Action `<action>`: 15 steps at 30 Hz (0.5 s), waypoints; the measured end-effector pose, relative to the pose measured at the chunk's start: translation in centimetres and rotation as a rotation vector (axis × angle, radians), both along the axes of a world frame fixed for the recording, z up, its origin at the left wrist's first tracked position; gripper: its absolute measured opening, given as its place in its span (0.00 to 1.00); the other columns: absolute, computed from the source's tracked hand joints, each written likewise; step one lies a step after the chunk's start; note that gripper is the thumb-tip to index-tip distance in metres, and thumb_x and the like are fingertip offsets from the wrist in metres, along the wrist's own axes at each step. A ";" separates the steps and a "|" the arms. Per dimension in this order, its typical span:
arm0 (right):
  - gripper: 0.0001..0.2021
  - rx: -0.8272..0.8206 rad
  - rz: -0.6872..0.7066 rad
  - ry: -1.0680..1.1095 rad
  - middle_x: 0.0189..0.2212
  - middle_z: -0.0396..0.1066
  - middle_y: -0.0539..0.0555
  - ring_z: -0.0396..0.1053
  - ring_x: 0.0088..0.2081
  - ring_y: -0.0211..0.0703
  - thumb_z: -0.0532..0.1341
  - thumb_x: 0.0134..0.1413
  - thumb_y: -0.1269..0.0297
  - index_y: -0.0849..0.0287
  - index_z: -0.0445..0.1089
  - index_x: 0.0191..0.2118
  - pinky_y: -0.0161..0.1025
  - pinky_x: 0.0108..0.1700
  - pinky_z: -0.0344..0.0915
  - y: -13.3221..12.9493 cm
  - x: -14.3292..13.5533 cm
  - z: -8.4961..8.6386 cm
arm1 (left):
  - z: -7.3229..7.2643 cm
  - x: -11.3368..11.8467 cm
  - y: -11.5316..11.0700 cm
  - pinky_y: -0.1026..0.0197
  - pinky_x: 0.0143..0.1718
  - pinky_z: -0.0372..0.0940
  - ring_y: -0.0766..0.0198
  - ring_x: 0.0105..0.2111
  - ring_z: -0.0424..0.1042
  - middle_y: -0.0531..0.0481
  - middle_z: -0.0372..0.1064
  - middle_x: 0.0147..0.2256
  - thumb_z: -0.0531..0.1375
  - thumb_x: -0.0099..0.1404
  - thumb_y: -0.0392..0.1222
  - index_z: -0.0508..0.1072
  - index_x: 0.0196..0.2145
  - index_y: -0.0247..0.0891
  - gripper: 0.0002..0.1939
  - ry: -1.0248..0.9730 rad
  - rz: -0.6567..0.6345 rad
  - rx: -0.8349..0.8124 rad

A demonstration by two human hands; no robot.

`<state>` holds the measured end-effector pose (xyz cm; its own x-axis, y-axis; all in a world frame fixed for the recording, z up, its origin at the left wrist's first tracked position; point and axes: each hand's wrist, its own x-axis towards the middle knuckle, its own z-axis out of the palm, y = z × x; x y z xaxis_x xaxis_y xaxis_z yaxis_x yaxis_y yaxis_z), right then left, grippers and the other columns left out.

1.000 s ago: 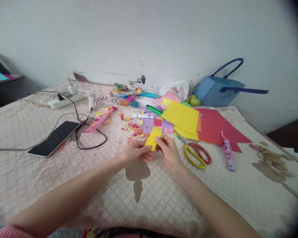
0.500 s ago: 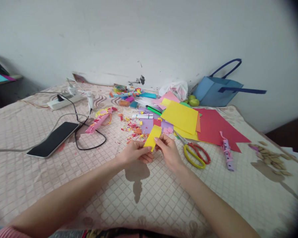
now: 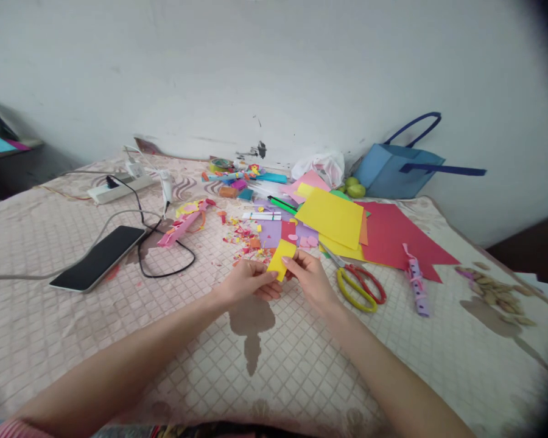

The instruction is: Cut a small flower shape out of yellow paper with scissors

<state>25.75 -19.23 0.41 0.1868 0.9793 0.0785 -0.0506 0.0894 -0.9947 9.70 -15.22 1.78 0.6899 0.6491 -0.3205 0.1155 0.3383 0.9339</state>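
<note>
Between both hands I hold a small yellow paper strip above the table, its far end bending over. My left hand pinches the near left edge between thumb and fingers. On the right edge, my right hand grips the strip with thumb and fingertips; the fingers behind the paper are partly hidden. Scissors with one yellow and one red handle lie to the right of my right hand. Just beyond the strip are tiny paper scraps and a purple sheet.
Yellow sheets and a red sheet lie at the right, near a rolled purple paper piece and a pile of nuts in shells. A blue bag stands behind. At left are a phone, cables and a power strip.
The far end of the yellow paper strip has bent over, so it looks shorter. Both hands keep their grip in nearly the same place.
</note>
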 end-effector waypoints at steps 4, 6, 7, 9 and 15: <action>0.11 0.007 0.025 -0.024 0.23 0.65 0.47 0.63 0.23 0.35 0.63 0.48 0.56 0.59 0.66 0.27 0.34 0.26 0.60 -0.1 -0.1 0.0 | 0.1 -0.1 0.0 0.63 0.30 0.70 0.62 0.27 0.76 0.43 0.77 0.29 0.64 0.53 0.53 0.75 0.34 0.31 0.20 0.009 -0.036 0.007; 0.11 0.009 0.036 -0.052 0.23 0.65 0.48 0.63 0.24 0.35 0.62 0.49 0.56 0.59 0.67 0.28 0.34 0.26 0.60 -0.1 -0.1 0.1 | 0.1 -0.1 0.1 0.64 0.28 0.70 0.63 0.25 0.75 0.43 0.76 0.27 0.64 0.53 0.54 0.75 0.34 0.31 0.21 0.017 -0.040 0.033; 0.11 0.013 0.041 -0.073 0.24 0.65 0.48 0.63 0.24 0.35 0.62 0.50 0.55 0.59 0.67 0.29 0.34 0.27 0.60 -0.2 -0.1 0.3 | 0.1 -0.2 0.1 0.64 0.28 0.69 0.63 0.25 0.75 0.43 0.76 0.27 0.64 0.53 0.54 0.75 0.34 0.31 0.21 0.018 -0.048 0.045; 0.12 0.022 0.043 -0.116 0.23 0.64 0.47 0.63 0.24 0.35 0.62 0.50 0.54 0.59 0.66 0.28 0.34 0.26 0.61 -0.2 -0.1 0.6 | 0.1 -0.3 0.3 0.63 0.30 0.70 0.62 0.27 0.76 0.43 0.77 0.30 0.64 0.52 0.55 0.74 0.34 0.31 0.22 0.006 -0.082 0.054; 0.14 0.028 0.020 -0.140 0.22 0.63 0.47 0.62 0.23 0.35 0.62 0.48 0.52 0.58 0.65 0.27 0.35 0.26 0.61 -0.2 0.1 1.3 | 0.2 -0.5 0.8 0.60 0.31 0.70 0.59 0.28 0.76 0.40 0.76 0.29 0.62 0.51 0.61 0.74 0.30 0.30 0.26 0.020 -0.105 0.046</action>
<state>25.88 -19.45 1.66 0.1529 0.9797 0.1299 0.0862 0.1177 -0.9893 9.19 -14.42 2.00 0.7487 0.5880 -0.3062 0.1668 0.2798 0.9454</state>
